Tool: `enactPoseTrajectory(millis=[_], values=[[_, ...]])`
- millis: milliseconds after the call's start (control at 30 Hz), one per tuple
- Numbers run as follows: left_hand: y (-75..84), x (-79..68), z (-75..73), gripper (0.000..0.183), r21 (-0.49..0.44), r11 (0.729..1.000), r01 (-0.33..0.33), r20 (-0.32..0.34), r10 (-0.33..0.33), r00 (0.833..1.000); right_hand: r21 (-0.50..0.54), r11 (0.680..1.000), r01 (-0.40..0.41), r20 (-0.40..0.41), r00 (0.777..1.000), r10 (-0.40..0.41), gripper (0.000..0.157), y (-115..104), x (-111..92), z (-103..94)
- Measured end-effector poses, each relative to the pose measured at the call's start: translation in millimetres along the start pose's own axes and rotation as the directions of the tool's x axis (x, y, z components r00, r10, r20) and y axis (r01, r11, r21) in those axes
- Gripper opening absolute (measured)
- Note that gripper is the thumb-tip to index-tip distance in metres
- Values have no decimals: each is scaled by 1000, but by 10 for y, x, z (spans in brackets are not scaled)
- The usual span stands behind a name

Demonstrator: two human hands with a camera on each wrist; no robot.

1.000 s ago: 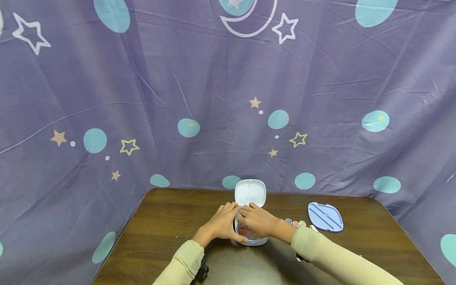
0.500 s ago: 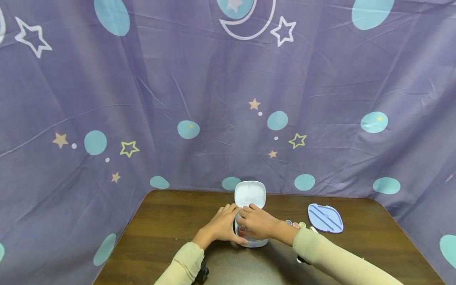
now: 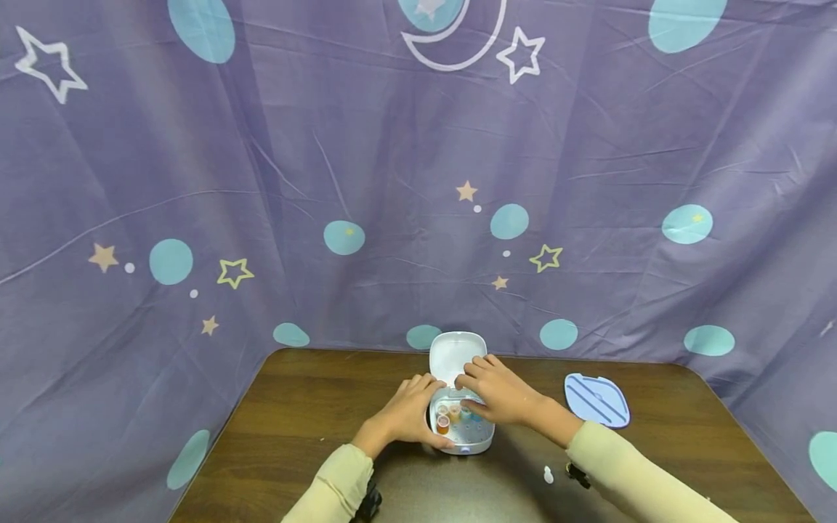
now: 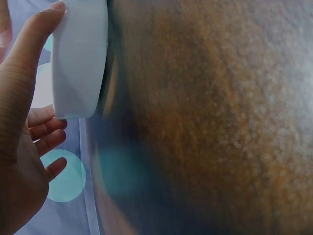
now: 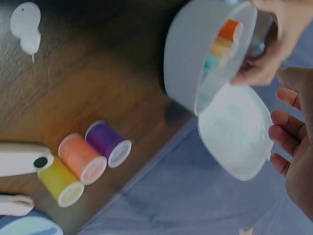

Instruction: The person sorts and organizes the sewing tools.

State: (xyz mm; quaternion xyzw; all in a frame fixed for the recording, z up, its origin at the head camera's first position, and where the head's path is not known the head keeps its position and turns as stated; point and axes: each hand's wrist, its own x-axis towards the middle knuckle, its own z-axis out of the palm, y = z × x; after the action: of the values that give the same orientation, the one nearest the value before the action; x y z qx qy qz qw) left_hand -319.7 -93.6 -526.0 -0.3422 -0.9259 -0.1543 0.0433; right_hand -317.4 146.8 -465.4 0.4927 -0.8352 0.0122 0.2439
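From the head view, the left hand (image 3: 407, 414) is clamping one white box (image 3: 480, 446), thumb in front, fingers round the back; at least four thread spools (image 3: 443, 426) are sitting inside. The right hand (image 3: 502, 394) is hovering over the box's right rear; whether it's touching a spool, I can't tell. One blue lid (image 3: 596, 401) is lying off to the right.

Left wrist: the thumb is pressing the wall.

Right wrist: right thumb and fingers are hanging apart, loosely bent; three more spools (image 5: 81, 157) are lying on the table (image 5: 102, 73).
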Motion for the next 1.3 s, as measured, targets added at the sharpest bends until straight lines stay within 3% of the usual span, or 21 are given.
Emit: enactPoseTrajectory(millis=[167, 333, 733, 867, 1033, 1300], values=[[2, 12, 8, 104, 16, 1000, -11, -14, 11, 1000, 11, 999, -52, -82, 995, 52, 24, 158, -122, -114], [1, -3, 2, 105, 6, 1000, -8, -14, 8, 1000, 25, 995, -101, -108, 989, 103, 22, 279, -287, -183], [-12, 8, -8, 107, 4, 1000, -18, -11, 18, 1000, -18, 980, -197, -72, 978, 196, 17, 423, -761, -189], [-9, 8, -11, 107, 9, 1000, -11, -4, 11, 1000, -24, 976, -218, -23, 976, 217, 18, 446, -905, -141], [-8, 6, -7, 107, 16, 1000, -9, -10, 9, 1000, -41, 982, -183, 14, 983, 184, 27, 471, -1038, -55], [-1, 9, 4, 107, 7, 1000, -9, -8, 9, 1000, -88, 992, -85, -75, 994, 78, 34, 544, -1146, 125]])
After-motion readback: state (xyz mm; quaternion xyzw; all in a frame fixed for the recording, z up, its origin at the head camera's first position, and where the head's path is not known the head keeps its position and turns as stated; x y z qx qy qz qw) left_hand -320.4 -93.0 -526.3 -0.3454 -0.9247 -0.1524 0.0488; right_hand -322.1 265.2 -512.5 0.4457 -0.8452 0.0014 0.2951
